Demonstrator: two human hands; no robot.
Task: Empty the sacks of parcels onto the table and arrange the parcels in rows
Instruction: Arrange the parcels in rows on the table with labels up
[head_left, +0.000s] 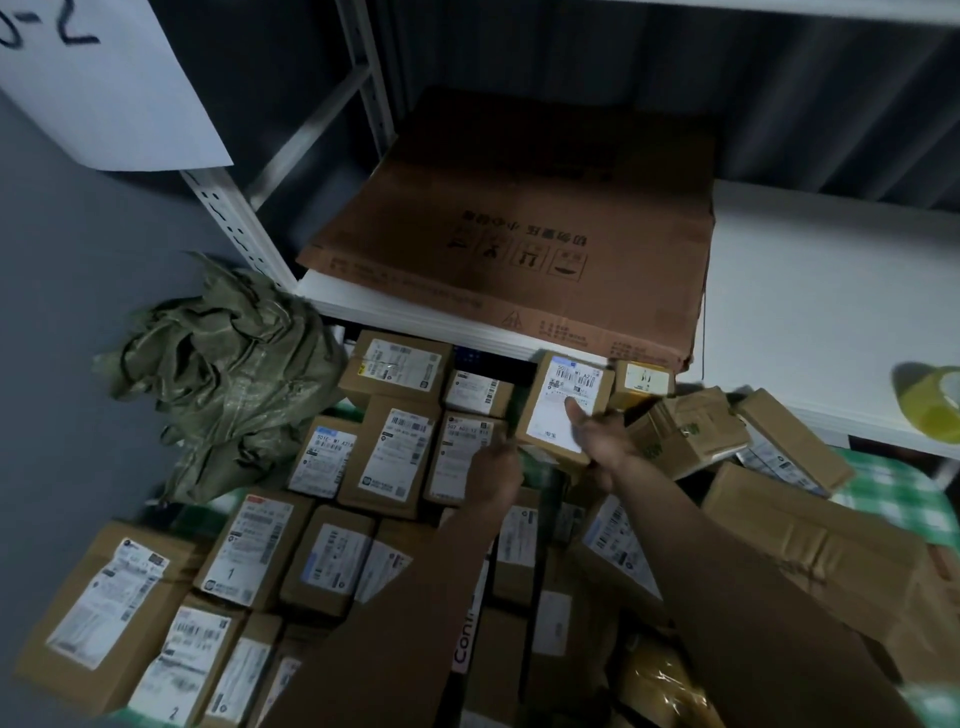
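At the far end of the rows, your right hand (597, 441) grips the tilted parcel (563, 410), thumb on label, while your left hand (496, 462), fingers hidden, touches its left edge.

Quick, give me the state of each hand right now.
Left hand: rests on a labelled parcel in the row; whether it grips it cannot be told.
Right hand: holds a small labelled box, thumb on its label.
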